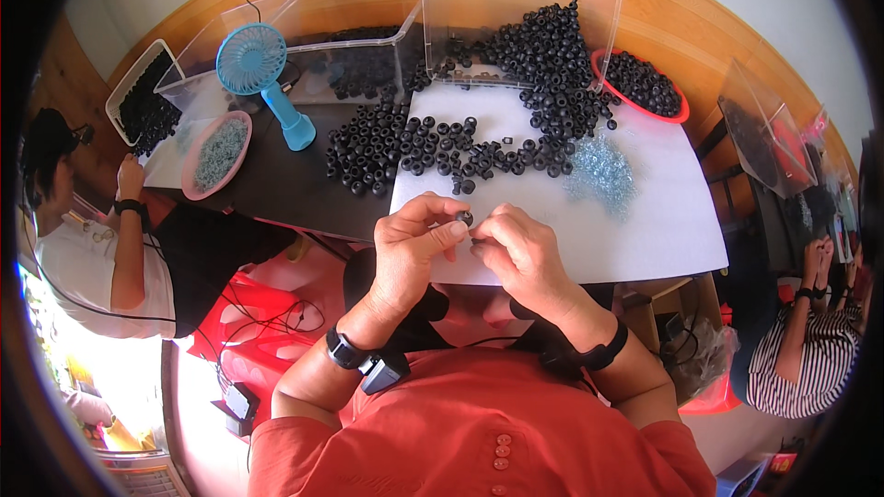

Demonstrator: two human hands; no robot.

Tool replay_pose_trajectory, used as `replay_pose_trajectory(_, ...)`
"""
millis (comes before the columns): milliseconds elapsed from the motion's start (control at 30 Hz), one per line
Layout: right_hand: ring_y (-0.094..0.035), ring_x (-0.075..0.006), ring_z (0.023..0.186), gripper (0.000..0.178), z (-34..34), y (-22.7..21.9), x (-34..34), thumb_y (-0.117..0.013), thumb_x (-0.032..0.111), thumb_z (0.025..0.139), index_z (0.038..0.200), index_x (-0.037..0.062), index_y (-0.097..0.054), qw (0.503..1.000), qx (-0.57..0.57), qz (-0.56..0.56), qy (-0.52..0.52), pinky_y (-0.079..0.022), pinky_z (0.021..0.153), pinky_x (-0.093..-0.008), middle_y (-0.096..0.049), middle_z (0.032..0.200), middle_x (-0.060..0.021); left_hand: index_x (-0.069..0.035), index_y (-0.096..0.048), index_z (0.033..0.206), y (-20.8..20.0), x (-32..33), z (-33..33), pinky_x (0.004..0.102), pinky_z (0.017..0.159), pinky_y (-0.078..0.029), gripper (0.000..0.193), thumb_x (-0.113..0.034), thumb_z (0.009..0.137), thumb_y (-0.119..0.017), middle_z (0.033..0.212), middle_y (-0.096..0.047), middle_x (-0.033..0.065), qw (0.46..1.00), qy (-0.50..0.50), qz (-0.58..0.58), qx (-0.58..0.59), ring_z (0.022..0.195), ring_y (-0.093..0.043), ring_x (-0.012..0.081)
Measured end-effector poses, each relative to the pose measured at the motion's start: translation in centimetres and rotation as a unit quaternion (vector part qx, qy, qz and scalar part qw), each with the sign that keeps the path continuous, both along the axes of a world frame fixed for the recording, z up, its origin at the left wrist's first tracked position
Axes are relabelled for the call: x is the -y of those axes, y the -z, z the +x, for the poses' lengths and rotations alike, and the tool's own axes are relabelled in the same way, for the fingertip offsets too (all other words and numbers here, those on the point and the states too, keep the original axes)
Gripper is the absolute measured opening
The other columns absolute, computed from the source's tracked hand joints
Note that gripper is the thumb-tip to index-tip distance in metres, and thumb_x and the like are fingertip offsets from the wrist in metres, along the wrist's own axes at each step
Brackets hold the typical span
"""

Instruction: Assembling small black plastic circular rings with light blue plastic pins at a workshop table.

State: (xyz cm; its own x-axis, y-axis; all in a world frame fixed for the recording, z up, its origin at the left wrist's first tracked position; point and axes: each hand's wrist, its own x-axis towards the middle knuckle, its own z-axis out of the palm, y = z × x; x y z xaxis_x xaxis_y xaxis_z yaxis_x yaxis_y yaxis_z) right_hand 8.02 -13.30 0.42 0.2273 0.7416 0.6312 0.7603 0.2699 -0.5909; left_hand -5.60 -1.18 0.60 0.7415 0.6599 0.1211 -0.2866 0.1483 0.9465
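I see my left hand (414, 244) pinching a small black ring (465, 218) between thumb and forefinger, just in front of the white sheet (645, 221). My right hand (516, 248) touches it, fingertips closed.

One head-worn fisheye looks steeply down, close over the white table (645, 221)

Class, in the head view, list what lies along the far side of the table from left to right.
White tray of black parts → pink dish → blue fan → clear bin → pile of black rings → red bowl.
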Motion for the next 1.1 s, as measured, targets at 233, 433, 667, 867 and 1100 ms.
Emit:
replay_pose_trajectory(233,-0.062,-0.026,0.067,0.02,0.04,0.15,0.0,-0.071,-0.008,0.076,0.091,0.0012,-0.061,1.0,-0.003,-0.002,0.0,-0.049,0.058,-0.0362,-0.059,0.084,-0.0103,-0.001,-0.073,0.108,0.11,0.0,0.07,0.0205,0.061,-0.045,0.02,0.001,0.088,-0.073,0.086,-0.067,0.0015,1.0,-0.001,0.006,0.007,0.067,-0.057,0.007)
replay_pose_trajectory(433,-0.063,-0.0253,0.067,0.019,0.12,0.37,-0.07,-0.07,-0.008,0.076,0.091,0.0011,-0.062,1.0,-0.008,0.0,-0.003,-0.049,0.057,-0.0357,-0.059,0.084,-0.0102,-0.001,-0.073,0.108,0.09,-0.03,0.01,0.0204,0.061,-0.046,0.02,0.002,0.088,-0.073,0.087,-0.068,0.0013,1.0,-0.002,0.007,0.002,0.067,-0.057,0.0071)
replay_pose_trajectory(667,-0.063,-0.0248,0.067,0.02,0.05,0.25,-0.01,-0.069,-0.008,0.076,0.092,0.0013,-0.062,1.0,-0.016,-0.001,-0.005,-0.049,0.057,-0.0352,-0.059,0.084,-0.01,0.0,-0.073,0.108,0.09,-0.02,0.05,0.0211,0.06,-0.047,0.02,0.002,0.088,-0.073,0.087,-0.067,0.0014,1.0,0.0,0.016,0.001,0.068,-0.057,0.0072)
replay_pose_trajectory(867,-0.062,-0.0259,0.068,0.02,0.05,0.23,-0.05,-0.07,-0.008,0.076,0.092,0.0017,-0.062,1.0,-0.01,0.009,-0.001,-0.049,0.057,-0.036,-0.06,0.084,-0.01,0.005,-0.071,0.107,0.2,-0.17,-0.03,0.0233,0.06,-0.05,0.02,0.007,0.087,-0.07,0.095,-0.064,0.0056,1.0,0.009,0.026,0.0,0.08,-0.062,0.0114)
replay_pose_trajectory(1100,-0.062,-0.0262,0.068,0.02,-0.05,0.27,0.01,-0.07,-0.008,0.075,0.091,0.0019,-0.062,1.0,-0.015,0.008,0.001,-0.049,0.057,-0.0363,-0.06,0.084,-0.01,0.005,-0.071,0.107,0.2,-0.13,-0.02,0.0231,0.06,-0.05,0.02,0.007,0.087,-0.071,0.095,-0.064,0.0051,0.999,0.008,0.032,-0.004,0.08,-0.062,0.011)
